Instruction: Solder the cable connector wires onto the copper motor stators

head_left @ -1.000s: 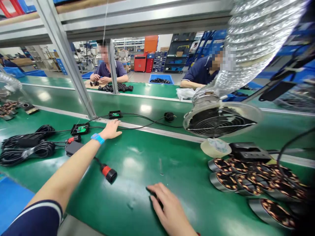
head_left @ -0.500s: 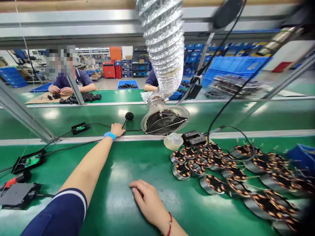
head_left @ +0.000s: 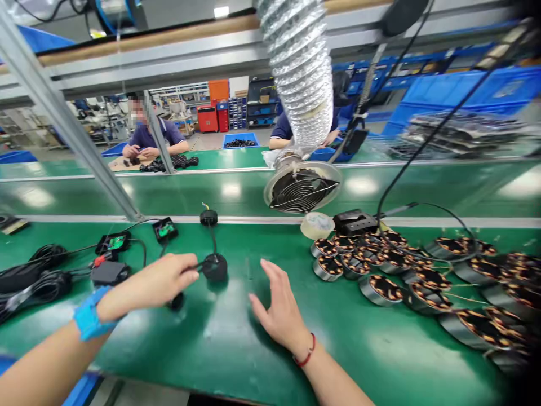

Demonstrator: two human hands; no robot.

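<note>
My left hand (head_left: 158,279), with a blue band on its wrist, is closed on a black cable beside a round black cap-like part (head_left: 215,268). Its fingers hide most of the grip. From that part a cable runs up to a second round black piece (head_left: 208,217) with thin wires sticking out of its top. Under my left hand a small dark piece (head_left: 176,302) shows, partly covered. My right hand (head_left: 281,310), wearing a red string bracelet, is open over the green table (head_left: 236,338), fingers apart, to the right of the black part.
Rows of copper-wound motor stators (head_left: 380,290) cover the right side. A tape roll (head_left: 318,225) lies below the fume duct (head_left: 302,189). Open black boxes with green circuit boards (head_left: 115,242) and coiled cables (head_left: 38,276) lie left. Co-workers (head_left: 156,132) sit across a metal rail.
My left hand has come back from the rail toward me, bringing the cable and round black parts along. My right hand has spread its fingers. The view has shifted left.
</note>
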